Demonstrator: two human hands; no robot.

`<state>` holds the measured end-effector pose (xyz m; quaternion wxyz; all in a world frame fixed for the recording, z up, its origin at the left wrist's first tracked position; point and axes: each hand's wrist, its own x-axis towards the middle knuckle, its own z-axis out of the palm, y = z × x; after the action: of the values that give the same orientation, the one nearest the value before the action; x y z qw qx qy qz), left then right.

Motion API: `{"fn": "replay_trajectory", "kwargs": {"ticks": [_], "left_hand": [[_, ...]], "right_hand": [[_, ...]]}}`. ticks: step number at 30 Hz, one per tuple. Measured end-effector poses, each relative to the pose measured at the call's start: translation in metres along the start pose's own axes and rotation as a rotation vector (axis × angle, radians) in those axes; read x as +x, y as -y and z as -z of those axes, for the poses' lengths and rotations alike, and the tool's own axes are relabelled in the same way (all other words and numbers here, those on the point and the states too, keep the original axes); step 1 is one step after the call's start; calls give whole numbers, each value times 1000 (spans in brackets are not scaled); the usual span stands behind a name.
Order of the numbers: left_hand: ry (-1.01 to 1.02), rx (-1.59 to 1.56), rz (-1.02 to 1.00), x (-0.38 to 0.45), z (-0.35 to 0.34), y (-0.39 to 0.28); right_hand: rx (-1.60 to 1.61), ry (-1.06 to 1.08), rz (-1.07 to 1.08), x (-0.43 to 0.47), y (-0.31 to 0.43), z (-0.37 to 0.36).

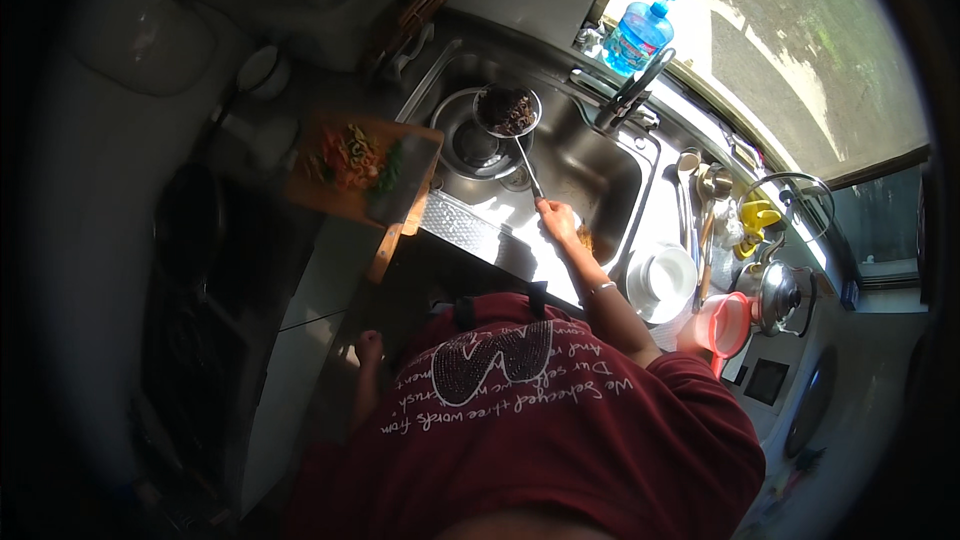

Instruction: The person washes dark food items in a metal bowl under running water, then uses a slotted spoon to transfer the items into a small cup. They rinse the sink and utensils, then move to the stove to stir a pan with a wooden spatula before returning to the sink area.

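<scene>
My right hand [556,219] grips the long handle of a skimmer [528,165]. Dark, ragged food [510,109] that looks like wood ear fungus fills its round head. The skimmer's head is over a metal bowl [450,157] in the stainless steel sink [607,199]; whether it touches the bowl cannot be made out. Beside my body hangs my left hand [367,349], fingers curled, with nothing visible in it. Left of the sink, a wooden cutting board [300,191] carries chopped orange and green vegetables [352,165] and a cleaver [405,176], its wooden handle jutting past the board's edge.
A faucet [626,101] stands at the sink's back rim, near a blue pump bottle [637,37] by the window. White bowls [660,281], a pink cup [724,322], a kettle [776,296] and several utensils [705,225] crowd the right. A dark stove [202,300] is left.
</scene>
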<state>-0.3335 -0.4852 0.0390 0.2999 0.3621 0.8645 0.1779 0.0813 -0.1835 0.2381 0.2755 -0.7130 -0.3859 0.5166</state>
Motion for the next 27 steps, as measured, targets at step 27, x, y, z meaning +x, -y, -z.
{"fn": "replay_trajectory", "kwargs": {"ticks": [27], "left_hand": [[438, 205, -33, 12, 21, 85]], "right_hand": [[-24, -7, -168, 31, 5, -69]]}}
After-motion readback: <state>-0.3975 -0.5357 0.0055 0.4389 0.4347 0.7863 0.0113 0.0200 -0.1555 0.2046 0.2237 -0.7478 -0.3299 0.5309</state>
